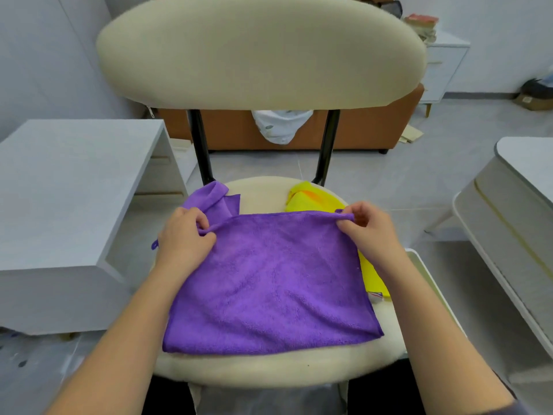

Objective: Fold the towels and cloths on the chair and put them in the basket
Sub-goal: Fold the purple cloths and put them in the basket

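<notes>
A purple cloth (269, 283) lies spread over the cream seat of the chair (260, 369). My left hand (185, 232) pinches its far left corner and my right hand (365, 229) pinches its far right corner, both at the far edge. A second purple cloth (214, 197) lies crumpled at the back left of the seat. Under the right side of the spread cloth sits a yellow cloth (311, 199), partly hidden. No basket is clearly in view.
The chair's wide cream backrest (260, 52) rises right behind the seat. A white desk (68, 211) stands close on the left. White furniture (514, 223) stands on the right, with a pale rim (431, 283) beside the seat. An orange sofa (359, 130) is behind.
</notes>
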Demonstrator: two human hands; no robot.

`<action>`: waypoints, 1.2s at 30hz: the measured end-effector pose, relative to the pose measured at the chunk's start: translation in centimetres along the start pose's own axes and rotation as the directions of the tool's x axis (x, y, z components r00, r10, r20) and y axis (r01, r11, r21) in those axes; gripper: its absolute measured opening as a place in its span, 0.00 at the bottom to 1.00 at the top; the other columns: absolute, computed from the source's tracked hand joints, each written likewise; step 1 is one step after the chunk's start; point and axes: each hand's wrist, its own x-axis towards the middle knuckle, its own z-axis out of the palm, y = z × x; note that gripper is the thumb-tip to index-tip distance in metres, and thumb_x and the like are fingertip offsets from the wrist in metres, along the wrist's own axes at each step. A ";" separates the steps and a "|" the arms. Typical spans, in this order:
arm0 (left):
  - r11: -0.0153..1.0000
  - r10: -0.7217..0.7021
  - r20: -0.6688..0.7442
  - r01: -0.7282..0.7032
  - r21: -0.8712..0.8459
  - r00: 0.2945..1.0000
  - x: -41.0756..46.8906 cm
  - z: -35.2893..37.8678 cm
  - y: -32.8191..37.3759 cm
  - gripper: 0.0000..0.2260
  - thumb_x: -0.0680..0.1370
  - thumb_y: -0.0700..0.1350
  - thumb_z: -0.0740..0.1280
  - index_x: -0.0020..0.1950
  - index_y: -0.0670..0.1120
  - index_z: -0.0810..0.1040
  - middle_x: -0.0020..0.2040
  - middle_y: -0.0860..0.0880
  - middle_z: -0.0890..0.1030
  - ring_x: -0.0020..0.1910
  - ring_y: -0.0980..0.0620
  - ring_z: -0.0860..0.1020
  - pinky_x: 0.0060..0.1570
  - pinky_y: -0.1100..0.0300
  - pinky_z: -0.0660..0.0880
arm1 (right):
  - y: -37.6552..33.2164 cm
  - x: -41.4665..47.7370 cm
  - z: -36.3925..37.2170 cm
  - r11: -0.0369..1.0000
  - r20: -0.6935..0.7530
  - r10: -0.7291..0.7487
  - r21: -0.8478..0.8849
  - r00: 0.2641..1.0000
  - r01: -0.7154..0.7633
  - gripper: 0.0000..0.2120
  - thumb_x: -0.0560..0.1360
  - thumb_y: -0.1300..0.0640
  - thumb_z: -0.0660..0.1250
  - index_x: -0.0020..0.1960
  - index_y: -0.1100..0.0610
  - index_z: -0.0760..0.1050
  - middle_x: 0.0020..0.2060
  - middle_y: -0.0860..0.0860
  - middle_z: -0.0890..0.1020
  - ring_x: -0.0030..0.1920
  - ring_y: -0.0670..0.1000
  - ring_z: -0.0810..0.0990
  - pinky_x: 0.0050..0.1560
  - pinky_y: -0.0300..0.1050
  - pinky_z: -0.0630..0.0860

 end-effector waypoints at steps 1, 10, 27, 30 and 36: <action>0.994 0.014 -0.021 -0.016 -0.106 1.000 -0.2 -0.6 0.2 0.12 0.70 0.35 0.68 0.36 0.50 0.70 0.40 0.50 0.74 0.40 0.49 0.73 0.41 0.58 0.70 | -0.3 -0.4 -0.2 0.998 0.013 0.005 0.056 1.000 -0.006 0.12 0.73 0.69 0.64 0.37 0.53 0.71 0.32 0.47 0.75 0.33 0.45 0.70 0.31 0.37 0.66; 0.511 0.146 0.631 0.488 -0.707 0.762 -2.7 -7.2 -0.8 0.28 0.45 0.51 0.84 0.41 0.47 0.84 0.39 0.47 0.82 0.33 0.55 0.80 0.31 0.67 0.76 | -0.2 -1.5 -3.9 0.923 0.524 0.130 0.245 0.842 -0.295 0.11 0.63 0.51 0.76 0.43 0.49 0.79 0.34 0.57 0.71 0.31 0.52 0.66 0.29 0.41 0.59; 0.936 0.337 0.501 -0.341 -0.087 0.797 -2.1 -4.3 -3.3 0.13 0.59 0.64 0.63 0.36 0.58 0.74 0.54 0.65 0.73 0.55 0.70 0.70 0.52 0.80 0.61 | -0.7 -2.3 -4.6 0.990 0.681 0.016 -0.113 0.732 0.083 0.07 0.67 0.60 0.76 0.38 0.48 0.82 0.53 0.45 0.83 0.59 0.41 0.77 0.53 0.41 0.76; 0.920 0.369 0.494 -0.384 -0.076 0.787 -2.1 -4.2 -3.2 0.13 0.59 0.64 0.61 0.38 0.59 0.75 0.47 0.60 0.77 0.48 0.65 0.74 0.50 0.73 0.67 | -0.3 -2.3 -4.1 0.933 0.627 0.025 -0.293 0.778 0.207 0.09 0.68 0.58 0.76 0.39 0.43 0.83 0.57 0.37 0.78 0.60 0.37 0.73 0.56 0.39 0.70; 0.898 0.413 0.468 -0.434 -0.069 0.781 -2.2 -4.4 -2.6 0.12 0.61 0.62 0.61 0.37 0.58 0.75 0.40 0.59 0.77 0.43 0.64 0.74 0.42 0.73 0.67 | -0.7 -2.7 -3.8 0.847 0.581 -0.139 -0.349 0.802 0.400 0.08 0.68 0.59 0.76 0.38 0.45 0.83 0.60 0.36 0.75 0.63 0.39 0.69 0.64 0.36 0.64</action>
